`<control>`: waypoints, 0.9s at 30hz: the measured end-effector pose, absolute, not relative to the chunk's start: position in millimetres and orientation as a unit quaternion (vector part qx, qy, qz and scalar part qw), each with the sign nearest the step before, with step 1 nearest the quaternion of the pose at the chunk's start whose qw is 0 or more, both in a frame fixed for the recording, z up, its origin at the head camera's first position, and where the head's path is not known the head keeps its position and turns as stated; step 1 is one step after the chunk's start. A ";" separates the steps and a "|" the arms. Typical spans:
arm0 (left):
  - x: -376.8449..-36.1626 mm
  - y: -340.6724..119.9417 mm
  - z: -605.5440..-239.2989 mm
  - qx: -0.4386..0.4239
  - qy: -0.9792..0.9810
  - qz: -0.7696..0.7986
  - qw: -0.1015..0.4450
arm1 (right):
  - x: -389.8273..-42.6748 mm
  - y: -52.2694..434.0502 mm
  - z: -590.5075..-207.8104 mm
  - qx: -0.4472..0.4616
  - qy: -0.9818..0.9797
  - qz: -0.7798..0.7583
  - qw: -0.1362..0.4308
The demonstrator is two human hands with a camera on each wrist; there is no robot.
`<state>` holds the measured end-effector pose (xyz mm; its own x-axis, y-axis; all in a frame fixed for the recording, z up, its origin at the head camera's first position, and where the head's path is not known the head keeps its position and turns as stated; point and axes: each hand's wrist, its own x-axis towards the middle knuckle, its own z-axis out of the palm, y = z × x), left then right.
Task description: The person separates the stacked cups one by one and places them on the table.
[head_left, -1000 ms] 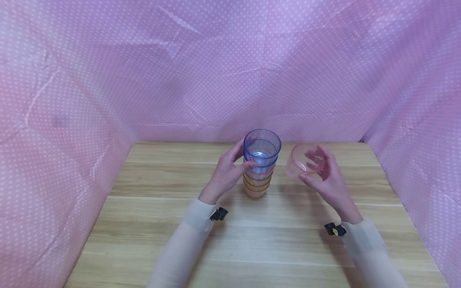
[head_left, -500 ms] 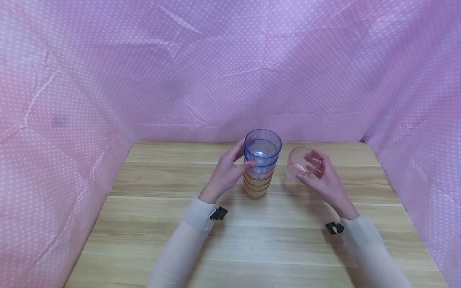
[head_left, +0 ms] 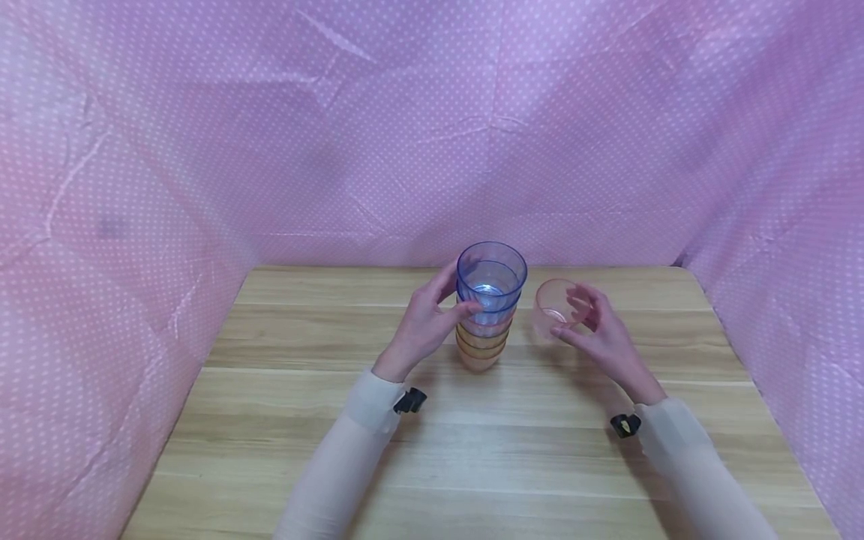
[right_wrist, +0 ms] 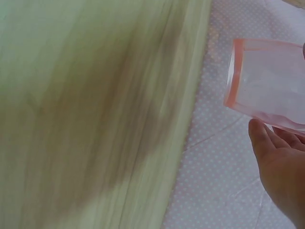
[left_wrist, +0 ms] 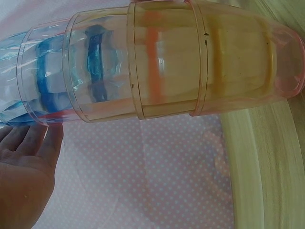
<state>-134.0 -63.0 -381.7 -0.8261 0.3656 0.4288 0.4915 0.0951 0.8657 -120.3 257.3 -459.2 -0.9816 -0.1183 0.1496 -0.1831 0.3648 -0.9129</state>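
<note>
A stack of nested clear plastic cups [head_left: 487,311] stands on the wooden table [head_left: 337,420], blue cups on top and orange ones below. My left hand [head_left: 432,319] grips the stack from the left, thumb on the upper blue cup [head_left: 491,277]. The stack [left_wrist: 157,67] fills the left wrist view, and my left hand's fingertips [left_wrist: 28,152] touch the blue end. My right hand [head_left: 594,330] holds a single pink cup [head_left: 556,309], tilted with its mouth toward me, low beside the stack. The pink cup [right_wrist: 269,81] lies sideways in the right wrist view above my right hand's fingertips [right_wrist: 267,143].
Pink dotted cloth [head_left: 432,135] walls the table at the back and both sides. Bare wood [head_left: 472,465] stretches from the stack to the front edge.
My right hand has lowered the pink cup and moved it left, closer to the stack and the tabletop. The left hand and the stack have stayed put.
</note>
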 end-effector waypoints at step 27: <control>-135.7 -63.2 -382.0 -0.290 -0.736 -0.610 0.050 | -130.2 259.0 -474.3 0.057 -0.827 0.557 -0.036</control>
<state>-135.7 -63.2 -382.0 -0.8270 0.3655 0.4273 0.4874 0.0871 0.8688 -130.2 259.0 -474.3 -0.9908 -0.1356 0.0040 -0.0547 0.3720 -0.9266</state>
